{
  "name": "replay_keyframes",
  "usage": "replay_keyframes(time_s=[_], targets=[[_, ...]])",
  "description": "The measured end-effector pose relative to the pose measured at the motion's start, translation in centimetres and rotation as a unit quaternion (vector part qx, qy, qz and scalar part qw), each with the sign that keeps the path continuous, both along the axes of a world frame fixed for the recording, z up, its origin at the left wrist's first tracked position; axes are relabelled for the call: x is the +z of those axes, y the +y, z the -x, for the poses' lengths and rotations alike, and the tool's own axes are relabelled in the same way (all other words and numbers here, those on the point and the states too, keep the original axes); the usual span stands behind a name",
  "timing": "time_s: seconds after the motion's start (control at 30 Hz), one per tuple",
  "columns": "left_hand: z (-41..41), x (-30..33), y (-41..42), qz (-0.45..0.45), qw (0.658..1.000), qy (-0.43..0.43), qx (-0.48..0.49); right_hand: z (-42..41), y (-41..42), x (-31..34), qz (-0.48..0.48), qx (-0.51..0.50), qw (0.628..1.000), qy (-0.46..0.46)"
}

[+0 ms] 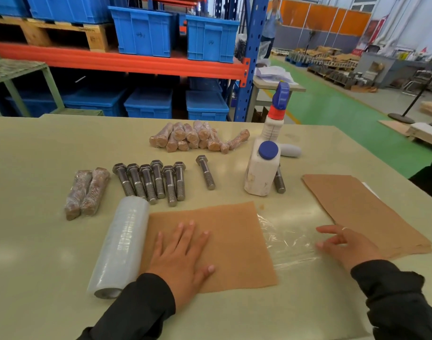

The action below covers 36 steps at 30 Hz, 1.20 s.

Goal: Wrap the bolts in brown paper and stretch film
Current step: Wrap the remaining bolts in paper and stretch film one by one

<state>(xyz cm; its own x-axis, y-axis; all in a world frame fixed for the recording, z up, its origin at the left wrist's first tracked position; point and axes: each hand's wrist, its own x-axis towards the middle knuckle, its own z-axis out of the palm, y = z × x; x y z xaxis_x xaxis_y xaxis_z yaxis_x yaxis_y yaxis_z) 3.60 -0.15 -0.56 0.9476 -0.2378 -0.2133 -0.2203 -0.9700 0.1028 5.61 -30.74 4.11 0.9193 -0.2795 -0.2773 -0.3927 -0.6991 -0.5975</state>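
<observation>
A sheet of brown paper lies flat near the table's front. My left hand presses on it with straight fingers. A roll of stretch film lies along the sheet's left edge. Clear film spreads out to the right of the sheet, and my right hand rests at its right end, fingers loosely bent. Several bare steel bolts lie in a row behind the sheet, with one bolt apart to the right. Two wrapped bolts lie at the left, and a pile of wrapped bolts sits farther back.
A white bottle with a blue cap and a spray bottle stand at the right, with another bolt behind the bottle. A stack of brown paper sheets lies at the far right. Blue crates fill the racks behind the table.
</observation>
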Motion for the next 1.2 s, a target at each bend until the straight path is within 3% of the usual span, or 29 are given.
replay_keyframes(time_s=[0.13,0.23,0.3,0.4,0.5,0.63,0.77,0.93,1.03,1.2], targets=[[0.0,-0.4,0.3,0.001,1.0,-0.018,-0.009,-1.1,1.7,3.1,0.083,-0.041,0.987,-0.13],[0.0,-0.7,0.2,0.0,1.0,-0.019,-0.006,-3.2,8.3,4.8,0.069,0.096,0.97,-0.21],[0.0,-0.8,0.2,0.005,1.0,-0.028,-0.004,-5.8,13.4,4.6,0.087,0.196,0.96,-0.179],[-0.1,-0.4,0.0,0.004,0.991,-0.131,-0.009,-11.1,19.1,2.4,0.195,0.248,0.941,-0.126],[-0.1,-0.8,0.1,-0.002,0.999,-0.035,-0.015,-15.3,21.6,-0.5,0.301,0.245,0.916,-0.099],[-0.5,-0.9,0.2,0.011,0.999,-0.03,0.003,-18.0,21.8,-2.2,0.273,0.203,0.938,-0.07],[-0.2,-0.5,0.4,0.004,1.0,-0.019,0.004,-18.3,20.9,-0.8,0.276,0.218,0.934,-0.065],[0.5,0.1,0.2,-0.027,0.995,-0.089,0.042,-14.5,18.5,2.5,0.14,0.257,0.956,-0.028],[1.1,0.7,0.1,-0.004,0.989,-0.134,0.066,-9.7,16.9,3.0,0.108,0.341,0.932,-0.06],[3.1,1.4,-0.1,-0.01,0.984,-0.161,0.079,-4.1,16.0,-0.2,0.202,0.443,0.868,-0.099]])
